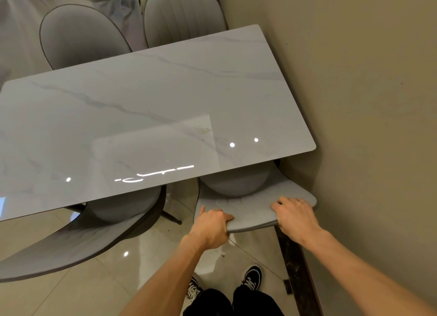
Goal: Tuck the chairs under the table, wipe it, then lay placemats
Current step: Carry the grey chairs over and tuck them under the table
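The grey chair (254, 211) at the lower right of the frame is sitting with its seat partly under the near edge of the marble table (151, 107), close beside the beige wall (366, 103). Its curved backrest is lying directly under both hands. The left hand (211, 228) is gripping the top edge of the backrest at its left end, fingers curling over the rim and thumb lying along the padded face. The right hand (296, 217) is holding the right end of the same edge, fingers draping over the top, knuckles facing up. Both forearms are reaching up from the bottom of the frame, spreading apart toward the chair.

A second grey chair (78, 237) is standing at the lower left, seat tucked beneath the table, and two more chairs (82, 36) are sitting along the far edge at the upper left. Black-and-white sneakers (251, 278) are standing on the glossy tiled floor (99, 280) at the bottom centre.
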Available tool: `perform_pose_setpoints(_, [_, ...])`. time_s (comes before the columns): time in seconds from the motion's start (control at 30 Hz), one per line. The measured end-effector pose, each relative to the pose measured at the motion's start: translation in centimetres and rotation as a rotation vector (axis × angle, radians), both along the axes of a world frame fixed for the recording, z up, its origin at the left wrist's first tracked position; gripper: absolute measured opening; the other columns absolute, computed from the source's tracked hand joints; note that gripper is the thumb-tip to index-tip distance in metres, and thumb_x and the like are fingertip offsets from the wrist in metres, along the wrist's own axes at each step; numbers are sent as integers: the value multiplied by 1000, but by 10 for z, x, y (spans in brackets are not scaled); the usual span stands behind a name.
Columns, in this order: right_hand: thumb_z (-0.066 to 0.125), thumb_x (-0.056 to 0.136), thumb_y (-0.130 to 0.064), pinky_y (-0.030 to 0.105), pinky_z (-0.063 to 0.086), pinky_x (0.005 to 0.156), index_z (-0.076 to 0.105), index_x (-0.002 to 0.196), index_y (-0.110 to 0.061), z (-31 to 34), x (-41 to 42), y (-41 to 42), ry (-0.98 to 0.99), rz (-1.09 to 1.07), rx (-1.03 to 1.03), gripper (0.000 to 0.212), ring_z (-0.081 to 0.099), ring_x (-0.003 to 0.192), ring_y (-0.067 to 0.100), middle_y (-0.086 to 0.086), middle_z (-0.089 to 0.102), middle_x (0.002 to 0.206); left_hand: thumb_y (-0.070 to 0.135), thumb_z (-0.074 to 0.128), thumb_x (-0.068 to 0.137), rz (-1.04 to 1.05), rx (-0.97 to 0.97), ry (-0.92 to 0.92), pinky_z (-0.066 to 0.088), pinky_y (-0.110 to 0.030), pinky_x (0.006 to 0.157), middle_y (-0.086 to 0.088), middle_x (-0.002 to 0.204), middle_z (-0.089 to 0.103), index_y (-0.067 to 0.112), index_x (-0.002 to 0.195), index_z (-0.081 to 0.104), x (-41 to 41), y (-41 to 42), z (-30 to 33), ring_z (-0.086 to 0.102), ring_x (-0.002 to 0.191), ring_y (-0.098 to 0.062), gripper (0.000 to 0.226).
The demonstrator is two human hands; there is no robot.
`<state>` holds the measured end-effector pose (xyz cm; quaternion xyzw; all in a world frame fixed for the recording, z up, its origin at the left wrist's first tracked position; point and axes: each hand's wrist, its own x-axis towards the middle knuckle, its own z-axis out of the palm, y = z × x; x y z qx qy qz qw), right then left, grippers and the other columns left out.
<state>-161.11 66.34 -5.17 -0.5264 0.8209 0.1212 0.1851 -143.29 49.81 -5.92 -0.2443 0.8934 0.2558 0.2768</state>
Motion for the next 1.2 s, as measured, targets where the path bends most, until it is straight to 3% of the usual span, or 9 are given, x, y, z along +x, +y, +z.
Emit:
perform_pose_setpoints(0.2, [67,82,-23,38,45,87,61,108,-26,-7,0,-4,14,-9,6,26,61,98,21,-2,61,105,31,59,93,62,-6,2,25,-52,117,2,125,59,35,136,51,1,0,3,54,117,-20,44])
perform_pose_setpoints(0.37, [64,85,-30,39,43,90,59,113,-28,-3,1,-4,7,-23,42,28,58,104,20,-3,60,111,44,65,90,72,-50,16,37,-42,111,-2,129,56,27,135,48,11,2,12,53,118,-21,51])
perform_pose_setpoints(0.63, [60,81,-53,40,35,96,56,116,-26,13,32,-30,25,-24,77,45,54,109,21,0,57,115,49,65,89,166,-84,-22,41,-39,108,-3,132,54,25,138,45,68,-26,25,52,120,-22,58])
perform_pose_setpoints(0.77, [59,81,-61,40,36,100,54,121,-22,21,69,-62,-68,19,85,57,52,114,23,3,55,121,49,64,90,154,-59,-31,47,-38,101,-5,134,56,23,141,46,81,-46,32,55,118,-23,60])
perform_pose_setpoints(0.93, [51,79,-75,34,41,92,55,120,-22,30,103,-97,-224,-37,60,67,54,106,19,0,56,119,48,63,91,128,-27,-37,43,-42,107,-8,146,48,19,150,35,105,-91,34,49,131,-27,72])
perform_pose_setpoints(1.2, [42,91,-66,33,41,103,42,141,-20,43,196,-169,-210,-332,-109,68,48,123,17,1,50,137,51,58,93,-5,4,-53,46,-41,101,-10,138,54,15,143,41,157,-184,27,54,124,-28,64])
